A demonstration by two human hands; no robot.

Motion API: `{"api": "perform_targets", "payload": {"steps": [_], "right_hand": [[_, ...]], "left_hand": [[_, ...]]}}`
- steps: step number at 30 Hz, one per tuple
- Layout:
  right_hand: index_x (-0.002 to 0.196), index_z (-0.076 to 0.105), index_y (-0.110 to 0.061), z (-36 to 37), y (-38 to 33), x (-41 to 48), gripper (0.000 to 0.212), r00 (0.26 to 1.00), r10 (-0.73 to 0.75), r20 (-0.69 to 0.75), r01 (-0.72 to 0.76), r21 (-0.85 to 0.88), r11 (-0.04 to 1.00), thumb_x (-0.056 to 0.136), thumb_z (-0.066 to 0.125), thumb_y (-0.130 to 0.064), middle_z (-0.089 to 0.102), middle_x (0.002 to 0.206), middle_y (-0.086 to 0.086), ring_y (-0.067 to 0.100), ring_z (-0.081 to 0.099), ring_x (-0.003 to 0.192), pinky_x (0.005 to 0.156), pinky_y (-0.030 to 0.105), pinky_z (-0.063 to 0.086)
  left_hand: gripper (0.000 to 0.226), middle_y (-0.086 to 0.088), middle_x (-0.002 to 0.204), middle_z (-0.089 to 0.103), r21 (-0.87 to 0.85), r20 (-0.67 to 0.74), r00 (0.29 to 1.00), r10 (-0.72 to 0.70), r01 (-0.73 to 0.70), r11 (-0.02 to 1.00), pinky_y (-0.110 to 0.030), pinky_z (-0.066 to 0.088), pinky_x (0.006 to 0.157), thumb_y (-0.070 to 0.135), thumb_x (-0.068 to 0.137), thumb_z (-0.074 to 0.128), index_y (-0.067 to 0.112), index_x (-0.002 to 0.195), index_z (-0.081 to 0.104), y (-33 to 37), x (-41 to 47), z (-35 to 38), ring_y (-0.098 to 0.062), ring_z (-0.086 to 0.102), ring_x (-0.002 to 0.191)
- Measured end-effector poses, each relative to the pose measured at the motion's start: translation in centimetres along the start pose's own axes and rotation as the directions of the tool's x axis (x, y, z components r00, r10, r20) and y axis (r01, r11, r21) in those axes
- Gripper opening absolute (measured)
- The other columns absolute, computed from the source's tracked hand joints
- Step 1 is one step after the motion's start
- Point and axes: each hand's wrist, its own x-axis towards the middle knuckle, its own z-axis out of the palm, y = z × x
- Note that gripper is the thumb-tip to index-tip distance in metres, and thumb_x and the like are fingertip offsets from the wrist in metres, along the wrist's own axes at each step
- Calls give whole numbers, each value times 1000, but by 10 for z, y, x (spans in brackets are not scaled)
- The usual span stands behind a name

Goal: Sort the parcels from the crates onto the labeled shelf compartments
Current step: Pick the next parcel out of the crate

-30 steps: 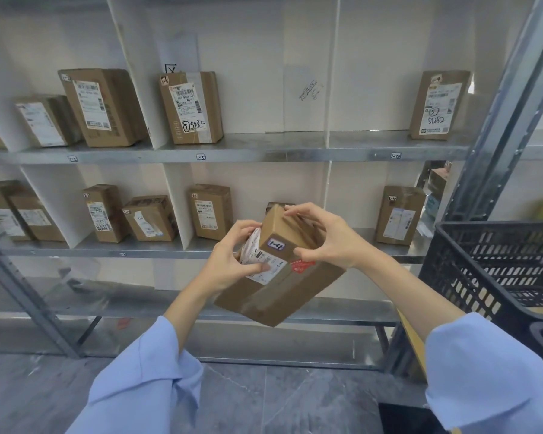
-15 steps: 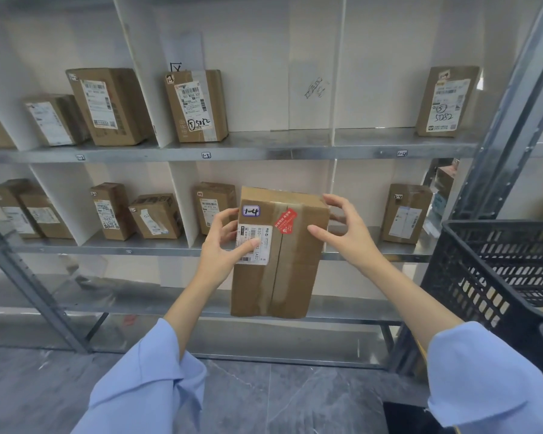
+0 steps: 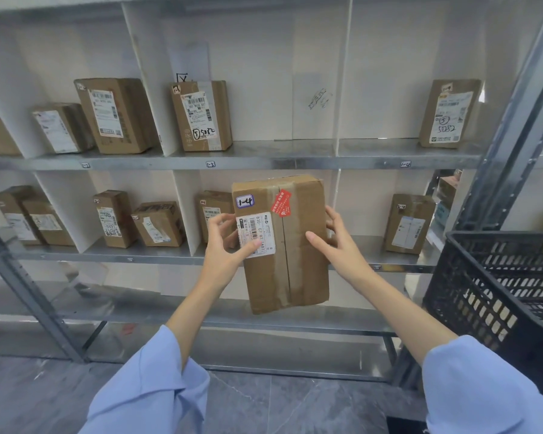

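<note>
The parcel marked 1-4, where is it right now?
The parcel marked 1-4 is mid-frame in the head view, held upright between the left hand and right hand in front of the middle shelf, with the black crate to its right.

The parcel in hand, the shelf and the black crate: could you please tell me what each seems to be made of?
Parcel: matte brown cardboard, creased at the edges, with brown tape down its seam. Shelf: bare metal, probably galvanised steel, judging by its dull grey sheen. Black crate: likely moulded plastic, given its even slotted walls.

Parcel (image 3: 298, 261) — between left hand (image 3: 224, 247), right hand (image 3: 339, 242)
</note>
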Motion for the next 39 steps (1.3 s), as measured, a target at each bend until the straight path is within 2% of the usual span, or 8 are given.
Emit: {"api": "perform_targets", "payload": {"steps": [5,9,15,21,28,31,34,39], "right_hand": [[145,19,-54,-3,-4,5,71,1000,-23,-15,23,49,999,94,64,-32,50,142,-15,1,51,126,105,32,45],[139,32,-26,-6,-13,8,59,995,27,-94,-16,115,993,92,68,-21,51,142,-4,13,51,129,109,35,44],[139,33,-36,-15,-32,16,54,989,-76,-124,82,50,995,96,62,-22,49,144,-7,10,48,132,113,38,40],[152,11,-45,-43,-47,23,92,973,-140,-181,106,-186,977,87,74,-31,41,130,-41,-20,43,115,88,-1,34],[150,14,-47,-98,-34,35,105,920,-157,-358,69,-247,967,76,84,-22,54,114,-39,-21,53,105,107,30,42],[147,17,-53,-121,-26,47,103,890,-190,-415,96,-238,966,75,85,-24,60,128,-24,-2,57,119,108,45,45],[150,16,-46,-147,-21,67,102,869,-216,-446,125,-224,966,78,83,-20,54,139,-13,2,52,123,110,45,43],[148,15,-48,-197,-15,120,101,843,-279,-460,180,-248,952,77,83,-22,49,121,-36,-16,51,109,107,33,42]], "left_hand": [[67,18,134,50,73,72,995,65,-70,995,-3,41,87,7,82,77,35,130,41,5,12,-1,14,48,120],[79,17,140,46,149,123,989,78,-96,984,-19,39,103,25,82,80,59,136,33,7,27,-3,-1,45,129],[88,9,144,45,93,132,984,116,-129,987,-22,38,109,15,79,81,29,148,28,20,45,6,0,42,132],[70,12,140,50,23,185,968,170,-177,984,-29,39,111,27,71,80,42,127,40,33,68,34,-4,47,131],[77,24,133,44,34,301,929,214,-235,971,-6,43,85,15,83,77,42,138,31,41,101,91,2,49,121],[81,20,141,40,48,358,907,220,-253,966,0,43,76,19,84,77,43,143,27,41,121,117,5,49,117],[79,28,137,37,62,382,892,244,-287,956,1,42,74,21,85,75,46,140,25,44,146,144,9,46,113],[75,25,135,42,84,334,897,290,-335,938,-6,44,81,22,88,73,42,144,28,51,197,185,14,50,111]]}}
